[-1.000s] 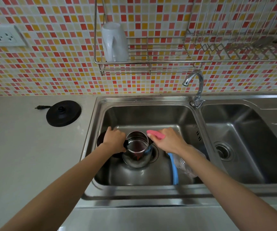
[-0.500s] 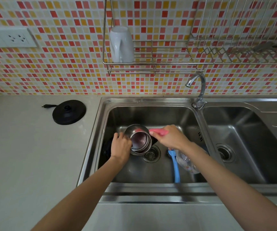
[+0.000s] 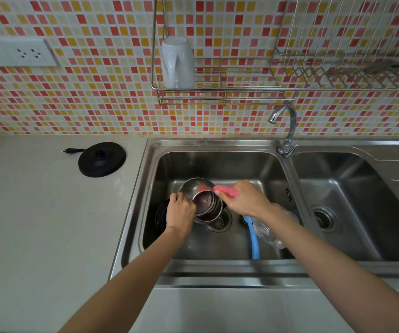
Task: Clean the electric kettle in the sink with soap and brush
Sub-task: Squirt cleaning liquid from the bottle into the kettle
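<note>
Down in the left basin of the double stainless steel sink (image 3: pixel 217 146), the electric kettle (image 3: pixel 202 200) is tipped on its side above the round drain strainer (image 3: pixel 220 222), its open mouth turned up toward the camera so the dark, reddish-tinted interior shows. The left hand (image 3: pixel 180 213) wraps closed around the kettle's left flank, fingers curled over the shiny steel wall, holding it at that tilt. The right hand (image 3: pixel 244 200) is clenched around a pink brush handle (image 3: pixel 226 191), whose tip touches the kettle's rim on the right side; the brush's working end cannot be made out. Just behind the left hand, a dark round shape (image 3: pixel 161 216) lies against the basin's left wall, too shadowed to identify. Under the right forearm rest a blue-handled tool (image 3: pixel 253 239) running toward the near wall and a clear plastic bottle (image 3: pixel 265 233) lying beside it, touching or nearly so. A chrome faucet (image 3: pixel 286 131) stands at the divider between the 2 basins, spout curving left, no water visibly running. On the grey countertop (image 3: pixel 37 224) left of the sink sits the kettle's black power base (image 3: pixel 101 159), with its plug (image 3: pixel 70 150) lying just to its left. Above, on the mosaic tile wall (image 3: pixel 97 92), a wire rack (image 3: pixel 217 87) carries 1 white mug (image 3: pixel 177 62) upside down, and a white socket panel (image 3: pixel 15 52) is mounted at far left.
</note>
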